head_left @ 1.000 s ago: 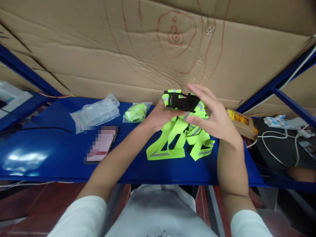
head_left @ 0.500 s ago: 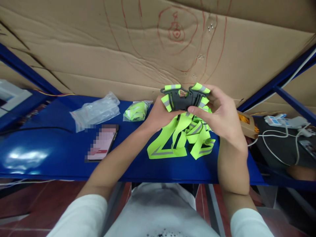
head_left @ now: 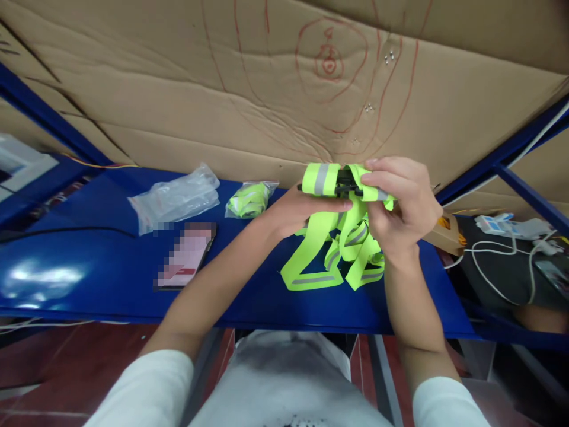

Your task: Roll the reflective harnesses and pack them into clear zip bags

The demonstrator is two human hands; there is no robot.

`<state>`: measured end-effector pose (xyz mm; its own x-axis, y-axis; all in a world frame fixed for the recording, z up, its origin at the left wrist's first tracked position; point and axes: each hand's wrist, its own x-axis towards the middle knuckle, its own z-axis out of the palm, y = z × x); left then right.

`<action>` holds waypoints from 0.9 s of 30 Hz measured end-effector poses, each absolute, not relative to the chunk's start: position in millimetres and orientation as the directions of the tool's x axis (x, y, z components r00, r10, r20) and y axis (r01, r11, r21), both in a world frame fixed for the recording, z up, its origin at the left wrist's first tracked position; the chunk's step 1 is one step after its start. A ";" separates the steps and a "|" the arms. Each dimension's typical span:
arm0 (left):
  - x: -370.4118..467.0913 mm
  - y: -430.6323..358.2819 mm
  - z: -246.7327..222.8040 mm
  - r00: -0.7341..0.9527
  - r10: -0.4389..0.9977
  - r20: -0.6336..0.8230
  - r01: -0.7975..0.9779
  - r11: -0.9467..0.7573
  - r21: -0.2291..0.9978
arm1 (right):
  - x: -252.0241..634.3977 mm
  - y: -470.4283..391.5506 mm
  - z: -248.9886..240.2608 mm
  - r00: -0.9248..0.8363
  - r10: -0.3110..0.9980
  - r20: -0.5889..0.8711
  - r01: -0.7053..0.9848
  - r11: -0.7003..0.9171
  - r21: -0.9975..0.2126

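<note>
A black plastic buckle [head_left: 345, 182] with neon yellow-green strap looped over both its sides is held up near the cardboard. My left hand [head_left: 296, 207] grips its left side from below, thumb along the lower edge. On the right side, my right hand [head_left: 402, 198] pinches the strap beside the buckle between fingers and thumb. The rest of the reflective strap [head_left: 313, 261], with its grey stripe, hangs below both hands and lies in loose folds on the blue table [head_left: 249, 296].
A bagged folded strap [head_left: 249, 200], a clear plastic bag [head_left: 178, 198] and a phone [head_left: 189, 255] lie to the left. Behind stands a cardboard panel [head_left: 178, 77]. At right are a small open carton [head_left: 444, 237], white cables and a power strip [head_left: 511, 225].
The buckle has tilted so that its strap-covered edge faces me instead of its flat face. My right hand has shifted its hold onto the strap at the right. The view has moved slightly.
</note>
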<state>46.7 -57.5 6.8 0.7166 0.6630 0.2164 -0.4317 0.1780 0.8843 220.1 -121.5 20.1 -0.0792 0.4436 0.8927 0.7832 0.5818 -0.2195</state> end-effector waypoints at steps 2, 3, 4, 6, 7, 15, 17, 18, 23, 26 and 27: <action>44.9 -56.0 8.4 0.759 0.603 0.244 -0.446 0.210 0.870 | 222.5 -115.1 17.6 -0.119 0.417 0.901 0.796 0.582 -0.164; 43.3 -54.9 9.5 0.763 0.589 0.266 -0.460 0.207 0.863 | 223.0 -112.8 17.3 -0.146 0.413 0.899 0.792 0.593 -0.144; 41.1 -53.5 10.8 0.759 0.585 0.287 -0.475 0.195 0.858 | 223.2 -111.4 17.5 -0.178 0.415 0.892 0.780 0.612 -0.129; 35.5 -50.1 13.2 0.753 0.572 0.326 -0.495 0.165 0.853 | 222.4 -111.2 18.8 -0.244 0.427 0.871 0.748 0.655 -0.111; 32.5 -48.5 14.0 0.759 0.554 0.342 -0.499 0.158 0.852 | 221.6 -112.2 19.8 -0.268 0.437 0.859 0.736 0.668 -0.110; 31.3 -49.4 17.9 0.663 0.696 0.275 -0.536 0.184 0.824 | 222.3 -111.8 28.6 -0.289 0.612 0.737 0.701 0.659 -0.273; 31.7 -50.5 20.2 0.641 0.715 0.278 -0.539 0.163 0.826 | 229.0 -106.3 28.5 -0.207 0.678 0.706 0.622 0.648 -0.439; 30.7 -50.3 21.2 0.635 0.715 0.292 -0.546 0.148 0.825 | 232.7 -103.7 27.8 -0.175 0.722 0.670 0.562 0.631 -0.534; 23.1 -46.7 22.2 0.548 0.741 0.388 -0.573 -0.005 0.819 | 238.4 -99.6 21.2 -0.261 0.901 0.347 0.361 0.424 -0.831; 23.2 -46.9 21.1 0.528 0.749 0.399 -0.552 -0.055 0.832 | 229.6 -102.0 18.2 -0.241 0.912 0.333 0.387 0.405 -0.828; 23.7 -47.7 21.0 0.525 0.754 0.396 -0.530 -0.074 0.845 | 226.1 -102.7 17.8 -0.211 0.909 0.360 0.391 0.416 -0.821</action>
